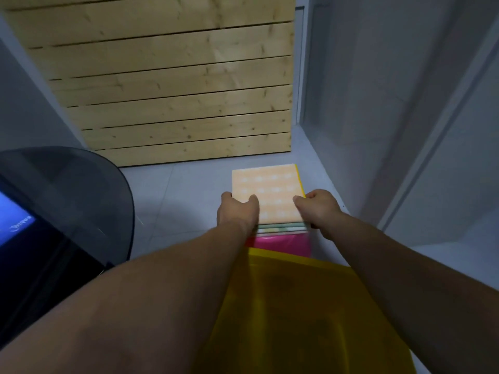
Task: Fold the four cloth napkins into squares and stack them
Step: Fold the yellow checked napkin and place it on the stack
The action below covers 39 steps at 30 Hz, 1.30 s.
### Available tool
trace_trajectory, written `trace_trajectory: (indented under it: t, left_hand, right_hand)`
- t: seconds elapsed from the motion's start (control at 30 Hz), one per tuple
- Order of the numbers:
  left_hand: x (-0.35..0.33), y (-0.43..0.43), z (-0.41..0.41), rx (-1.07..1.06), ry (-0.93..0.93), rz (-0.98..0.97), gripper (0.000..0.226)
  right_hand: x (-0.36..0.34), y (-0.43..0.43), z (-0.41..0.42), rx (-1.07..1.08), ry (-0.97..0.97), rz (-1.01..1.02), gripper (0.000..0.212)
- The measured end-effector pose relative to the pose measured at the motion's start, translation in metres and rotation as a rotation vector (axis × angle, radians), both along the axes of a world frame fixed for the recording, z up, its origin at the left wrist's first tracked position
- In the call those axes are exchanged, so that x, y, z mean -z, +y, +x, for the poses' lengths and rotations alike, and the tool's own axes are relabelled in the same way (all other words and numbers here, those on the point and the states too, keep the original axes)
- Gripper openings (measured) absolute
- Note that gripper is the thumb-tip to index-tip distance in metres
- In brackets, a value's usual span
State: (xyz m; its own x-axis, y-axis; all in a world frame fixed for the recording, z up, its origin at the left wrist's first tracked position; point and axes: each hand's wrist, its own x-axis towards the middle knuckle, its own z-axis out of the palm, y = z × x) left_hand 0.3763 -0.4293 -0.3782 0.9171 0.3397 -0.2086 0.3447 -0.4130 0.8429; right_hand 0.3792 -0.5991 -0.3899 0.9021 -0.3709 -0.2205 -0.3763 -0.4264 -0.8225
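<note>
A stack of folded square napkins (270,190) lies on the grey floor near the right wall. The top one is orange with pale dots; green, white and yellow edges show below it. My left hand (237,211) grips the stack's near left side, thumb on top. My right hand (318,209) grips the near right side the same way. A pink piece (280,245) shows just under the stack's near edge, partly hidden by my arms.
A wooden slatted panel (172,85) leans at the back. A dark rounded bin-like object (67,201) with a lit screen stands at the left. A white wall and door frame (405,130) run along the right. Yellow clothing (291,314) fills the lower middle.
</note>
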Motion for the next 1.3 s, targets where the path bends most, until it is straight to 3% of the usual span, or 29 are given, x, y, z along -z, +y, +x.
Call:
trace_trajectory:
  t: [0.2, 0.3, 0.47, 0.63, 0.83, 1.13, 1.3]
  left_hand:
    - [0.003, -0.005, 0.001, -0.028, -0.051, -0.117, 0.039]
    - [0.001, -0.007, -0.003, -0.022, -0.082, -0.184, 0.028]
    - [-0.019, -0.011, -0.014, -0.018, -0.118, -0.289, 0.033]
    - [-0.045, -0.011, -0.032, 0.024, -0.136, -0.32, 0.033]
    - [-0.055, -0.006, -0.049, 0.092, -0.135, -0.311, 0.037]
    - [-0.062, 0.0, -0.114, 0.108, -0.179, -0.236, 0.041]
    - [-0.031, 0.009, -0.189, -0.002, -0.21, -0.307, 0.033]
  right_hand:
    - [0.003, -0.002, -0.001, 0.061, -0.05, 0.091, 0.04]
    - [-0.001, -0.001, -0.008, 0.119, -0.107, 0.161, 0.014]
    - [-0.022, -0.005, -0.025, 0.193, -0.162, 0.283, 0.031]
    - [-0.055, -0.006, -0.05, 0.237, -0.192, 0.464, 0.038]
    - [-0.067, -0.009, -0.066, 0.203, -0.181, 0.542, 0.038]
    - [-0.064, -0.004, -0.129, 0.26, -0.119, 0.533, 0.031]
    - [-0.053, 0.014, -0.198, 0.154, 0.002, 0.235, 0.029]
